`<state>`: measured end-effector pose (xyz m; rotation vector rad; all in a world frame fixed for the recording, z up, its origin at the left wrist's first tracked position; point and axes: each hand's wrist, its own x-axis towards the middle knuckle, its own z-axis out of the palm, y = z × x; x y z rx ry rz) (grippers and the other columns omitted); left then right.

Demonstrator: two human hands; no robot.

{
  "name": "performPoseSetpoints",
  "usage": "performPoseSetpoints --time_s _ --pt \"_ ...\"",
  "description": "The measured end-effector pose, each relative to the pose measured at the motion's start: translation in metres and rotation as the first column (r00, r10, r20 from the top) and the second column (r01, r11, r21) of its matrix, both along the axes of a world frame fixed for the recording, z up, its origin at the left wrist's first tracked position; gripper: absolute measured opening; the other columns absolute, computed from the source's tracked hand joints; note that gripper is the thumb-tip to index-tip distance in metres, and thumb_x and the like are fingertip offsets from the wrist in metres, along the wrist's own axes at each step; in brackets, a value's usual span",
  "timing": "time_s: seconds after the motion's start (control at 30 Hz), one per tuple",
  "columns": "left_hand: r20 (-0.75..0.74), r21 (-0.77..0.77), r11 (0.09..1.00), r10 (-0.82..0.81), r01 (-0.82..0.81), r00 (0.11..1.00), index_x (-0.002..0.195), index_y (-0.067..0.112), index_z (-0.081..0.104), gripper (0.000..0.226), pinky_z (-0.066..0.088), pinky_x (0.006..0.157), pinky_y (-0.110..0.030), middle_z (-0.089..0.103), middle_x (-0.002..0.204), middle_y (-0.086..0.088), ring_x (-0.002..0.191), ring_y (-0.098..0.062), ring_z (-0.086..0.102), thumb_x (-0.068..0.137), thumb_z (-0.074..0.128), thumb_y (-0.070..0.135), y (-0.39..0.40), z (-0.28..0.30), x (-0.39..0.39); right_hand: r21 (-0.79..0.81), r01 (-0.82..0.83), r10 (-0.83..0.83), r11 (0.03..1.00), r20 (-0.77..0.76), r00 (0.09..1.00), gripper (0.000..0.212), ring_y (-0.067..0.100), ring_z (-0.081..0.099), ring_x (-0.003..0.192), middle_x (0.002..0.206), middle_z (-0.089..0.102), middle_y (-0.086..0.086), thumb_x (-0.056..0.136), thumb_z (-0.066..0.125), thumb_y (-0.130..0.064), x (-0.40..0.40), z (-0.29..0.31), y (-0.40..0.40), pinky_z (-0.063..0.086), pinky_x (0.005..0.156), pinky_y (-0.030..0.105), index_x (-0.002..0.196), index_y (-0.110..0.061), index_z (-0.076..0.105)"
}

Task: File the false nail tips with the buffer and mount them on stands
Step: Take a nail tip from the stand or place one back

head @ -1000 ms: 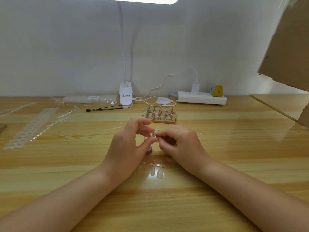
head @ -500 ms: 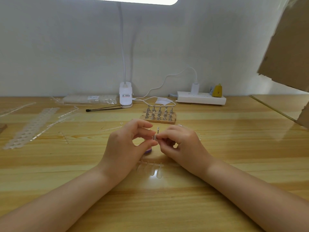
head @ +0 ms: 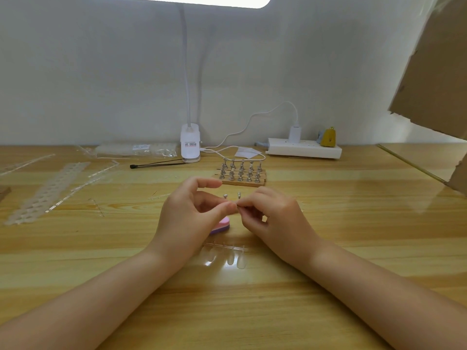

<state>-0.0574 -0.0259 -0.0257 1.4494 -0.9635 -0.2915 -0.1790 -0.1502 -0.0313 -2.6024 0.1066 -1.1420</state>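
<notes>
Looking down from the head camera at a wooden desk (head: 353, 248), both forearms entering from the lower corners and meeting at frame centre. Left hand (head: 187, 218) curled, thumb and forefinger pinched shut at their tips; whatever sits between them too small to make out. Right hand (head: 275, 221) pinched closed on a small metal stand (head: 238, 196), its head poking up just above the fingertips. A second small stand (head: 225, 196) showing just above the left thumb tip; cannot tell whether held or resting on the desk behind. Pink and purple buffer (head: 220, 226) lying on the desk, partly hidden behind the left hand. Strip of clear nail tips (head: 227, 253) lying flat just below both hands. Wooden block of stands (head: 240, 174) just above the hands. Farther up, a white lamp base (head: 190, 145) and power strip (head: 303, 150) against the wall.
</notes>
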Motion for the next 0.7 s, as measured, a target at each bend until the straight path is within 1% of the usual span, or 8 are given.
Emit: performPoseSetpoints --time_s 0.07,0.13,0.2,0.3,0.43,0.53,0.6,0.7 --pt "-0.050 0.002 1.000 -0.012 0.012 0.999 0.100 0.024 0.060 0.043 0.056 0.061 -0.021 0.074 0.077 0.002 0.075 -0.013 0.072 0.063 0.081 0.030 -0.001 -0.001 -0.001 -0.036 0.001 -0.001 0.999 -0.006 1.000 0.010 0.009 0.051 0.068 0.074 0.062 0.006 0.082 0.069 0.003 -0.001 0.000 0.000 0.044 0.063 0.021 0.089 -0.002 0.073" --pt "-0.075 0.007 1.000 -0.022 0.022 0.997 0.099 0.021 0.062 0.037 0.054 0.058 -0.017 0.074 0.075 0.000 0.073 -0.014 0.072 0.069 0.082 0.016 -0.001 -0.002 -0.001 -0.083 0.003 -0.004 0.997 -0.007 1.000 0.009 0.017 0.055 0.064 0.072 0.063 0.008 0.081 0.069 0.003 -0.002 -0.001 0.000 0.047 0.059 0.029 0.089 -0.001 0.073" --pt "-0.070 0.013 1.000 -0.025 0.026 0.997 0.099 0.020 0.062 0.034 0.054 0.059 -0.017 0.074 0.075 0.000 0.073 -0.015 0.072 0.072 0.081 0.011 -0.001 -0.003 0.001 -0.116 0.004 -0.006 0.993 -0.016 1.000 0.009 0.022 0.058 0.063 0.072 0.063 0.010 0.081 0.069 0.003 -0.002 -0.001 0.001 0.048 0.057 0.034 0.089 -0.001 0.073" --pt "-0.039 0.006 1.000 -0.023 0.023 0.999 0.097 0.020 0.062 0.031 0.055 0.060 -0.018 0.074 0.075 0.001 0.074 -0.015 0.072 0.073 0.081 0.011 -0.001 -0.004 0.001 -0.098 0.011 -0.013 0.995 -0.015 1.000 0.009 0.021 0.059 0.064 0.073 0.064 0.010 0.081 0.069 0.002 -0.002 -0.001 0.000 0.049 0.059 0.033 0.088 -0.001 0.073" --pt "0.068 -0.064 0.997 0.041 -0.037 0.997 0.096 0.027 0.061 0.029 0.054 0.061 -0.015 0.073 0.080 0.008 0.077 -0.007 0.071 0.076 0.078 0.015 -0.002 -0.003 0.000 0.046 0.048 -0.050 0.998 0.024 0.998 0.006 0.012 0.056 0.067 0.073 0.065 0.004 0.082 0.069 -0.001 0.003 -0.001 0.000 0.047 0.064 0.025 0.086 -0.004 0.071" --pt "0.196 -0.073 0.987 0.154 -0.142 0.968 0.094 0.036 0.058 0.020 0.053 0.069 -0.016 0.071 0.083 0.010 0.078 -0.003 0.067 0.083 0.071 0.026 -0.004 -0.004 0.006 0.247 0.144 -0.158 0.958 0.036 0.987 0.004 0.009 0.061 0.065 0.073 0.068 -0.001 0.082 0.069 -0.006 0.006 -0.002 -0.004 0.050 0.065 0.023 0.085 -0.007 0.071" --pt "0.216 -0.064 0.985 0.169 -0.159 0.962 0.093 0.037 0.056 0.017 0.053 0.072 -0.020 0.069 0.082 0.009 0.080 -0.004 0.066 0.087 0.067 0.026 -0.005 -0.006 0.008 0.359 0.214 -0.223 0.909 -0.017 0.975 0.004 0.006 0.061 0.064 0.072 0.068 -0.007 0.083 0.070 -0.014 0.006 -0.002 -0.010 0.051 0.064 0.021 0.085 -0.012 0.073" --pt "0.264 -0.043 0.988 0.155 -0.149 0.952 0.095 0.036 0.055 0.016 0.053 0.073 -0.021 0.068 0.083 0.007 0.081 -0.004 0.065 0.089 0.065 0.025 -0.008 -0.007 0.005 0.380 0.300 -0.270 0.875 -0.131 0.954 0.006 0.004 0.060 0.067 0.073 0.067 -0.012 0.084 0.069 -0.025 0.008 -0.002 -0.014 0.050 0.067 0.025 0.084 -0.023 0.074"
